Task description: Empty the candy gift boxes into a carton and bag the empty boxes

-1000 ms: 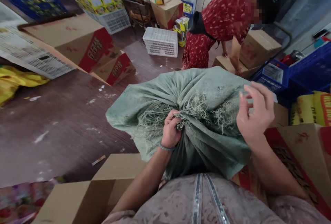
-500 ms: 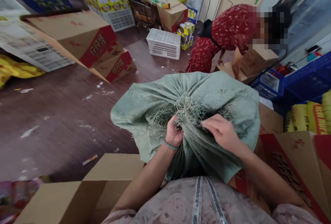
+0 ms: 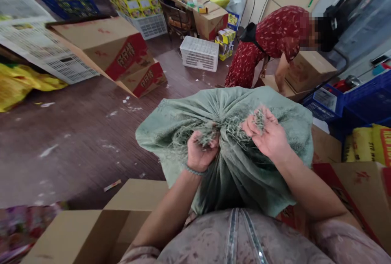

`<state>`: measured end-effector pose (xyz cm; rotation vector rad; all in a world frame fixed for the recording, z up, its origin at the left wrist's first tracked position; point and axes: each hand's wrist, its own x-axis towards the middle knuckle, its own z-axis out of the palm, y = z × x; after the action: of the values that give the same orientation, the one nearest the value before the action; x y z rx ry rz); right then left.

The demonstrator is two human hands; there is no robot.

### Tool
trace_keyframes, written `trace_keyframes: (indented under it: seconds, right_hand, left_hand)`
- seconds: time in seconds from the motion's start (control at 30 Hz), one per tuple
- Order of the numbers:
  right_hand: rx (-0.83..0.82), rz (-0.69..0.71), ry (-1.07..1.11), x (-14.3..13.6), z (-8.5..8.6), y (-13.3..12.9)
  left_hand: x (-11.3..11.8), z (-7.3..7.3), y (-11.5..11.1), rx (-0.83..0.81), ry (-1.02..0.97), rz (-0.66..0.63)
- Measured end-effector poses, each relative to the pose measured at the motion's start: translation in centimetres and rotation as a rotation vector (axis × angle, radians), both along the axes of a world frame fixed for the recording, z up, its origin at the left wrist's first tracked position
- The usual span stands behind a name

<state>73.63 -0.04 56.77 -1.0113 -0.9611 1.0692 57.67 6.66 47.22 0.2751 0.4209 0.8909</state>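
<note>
Both grips are closed on frayed fibres at the gathered mouth of a pale green woven sack (image 3: 232, 166), which sits at the centre of the frame, right in front of the person's chest. Left hand (image 3: 200, 152) is curled into a fist around a tuft of loose threads, and a thin band circles its wrist. Right hand (image 3: 269, 136), just to the right, pinches another tuft between thumb and fingers, palm turned up. Below the sack, at the lower left, stands an open cardboard box (image 3: 100, 223). To the right lies a red-printed carton (image 3: 351, 182), with yellow packs (image 3: 366, 144) and blue crates (image 3: 363, 97) behind it. Across the dark floor (image 3: 76, 142), toward the upper left, rest tilted red-and-brown cartons (image 3: 122, 56). At the top centre sits a white plastic basket (image 3: 200, 53), and beside it, upper right, a person in a red patterned dress (image 3: 269, 40) bends over a brown box (image 3: 308, 70).
</note>
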Motion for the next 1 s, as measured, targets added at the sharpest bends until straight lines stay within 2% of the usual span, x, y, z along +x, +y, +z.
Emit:
trace_keyframes:
  seconds: [0.07, 0.17, 0.27, 0.33, 0.43, 0.57, 0.73, 0.83, 1.0]
  right_hand:
    - [0.002, 0.061, -0.037, 0.3, 1.0, -0.8]
    - [-0.010, 0.125, -0.255, 1.5, 1.9, -2.1]
    - [-0.044, 0.170, -0.601, 3.3, 1.8, -3.3]
    - [-0.090, 0.199, -0.766, 4.5, 1.1, -3.8]
    - [-0.199, 0.240, -0.822, 6.2, -0.6, -4.2]
    - [-0.340, 0.302, -0.629, 8.1, -3.4, -4.7]
    - [-0.361, 0.296, -0.273, 9.8, -5.7, -5.9]
    - [-0.421, 0.300, -0.232, 10.2, -6.7, -7.0]
    - [-0.503, 0.278, -0.283, 10.5, -8.5, -9.4]
  left_hand:
    - [-1.4, 1.8, 0.4, 0.113, 0.081, 0.034]
    - [-3.0, 4.1, 1.1, 0.285, 0.322, 0.098]
    - [-3.7, 4.6, 2.1, 0.511, 0.506, 0.154]
    - [-3.7, 3.7, 2.7, 0.682, 0.620, 0.149]
    - [-3.2, 1.4, 3.2, 0.841, 0.770, 0.088]
    - [-2.5, -0.9, 2.9, 0.890, 0.891, 0.014]
    - [-2.7, -2.0, 2.1, 1.001, 1.047, -0.031]
    - [-3.3, -3.1, 0.9, 1.055, 1.139, -0.079]
    - [-3.8, -5.5, -1.9, 0.989, 1.171, -0.149]
